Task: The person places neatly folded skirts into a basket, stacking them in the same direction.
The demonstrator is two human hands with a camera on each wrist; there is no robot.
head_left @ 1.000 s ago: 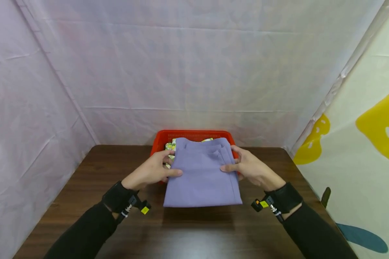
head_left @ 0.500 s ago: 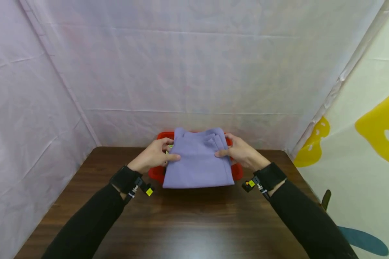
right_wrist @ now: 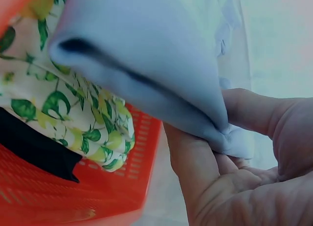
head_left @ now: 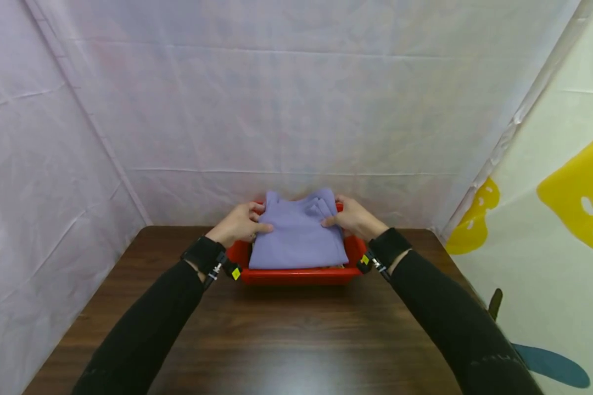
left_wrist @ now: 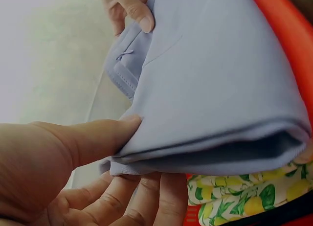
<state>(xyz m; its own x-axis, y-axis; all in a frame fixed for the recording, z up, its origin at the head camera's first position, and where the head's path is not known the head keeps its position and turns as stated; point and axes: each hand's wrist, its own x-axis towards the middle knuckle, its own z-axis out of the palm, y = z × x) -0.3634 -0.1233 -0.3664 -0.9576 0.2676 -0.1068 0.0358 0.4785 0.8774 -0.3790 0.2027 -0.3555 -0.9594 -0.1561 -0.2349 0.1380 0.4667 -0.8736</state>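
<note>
A folded lavender garment [head_left: 298,236] lies over the red plastic basket [head_left: 298,277], its near edge just inside the front rim. My left hand [head_left: 241,224] pinches its left side, thumb on top and fingers beneath, as the left wrist view shows. On the opposite side my right hand [head_left: 356,218] grips the folded edge in the same way. Under the garment sits a folded cloth with a lemon and leaf print [right_wrist: 68,113]. Beneath that print, a black cloth [right_wrist: 39,147] shows in the right wrist view.
The basket stands on a dark brown wooden table [head_left: 296,340], near its far edge. A white sheet wall [head_left: 296,109] rises right behind it. To the right hangs a pale sheet with yellow shapes [head_left: 583,197].
Both hands have carried the lavender garment forward and down, away from me. It hung in front of the basket and now lies over its inside, leaving the front rim visible.
</note>
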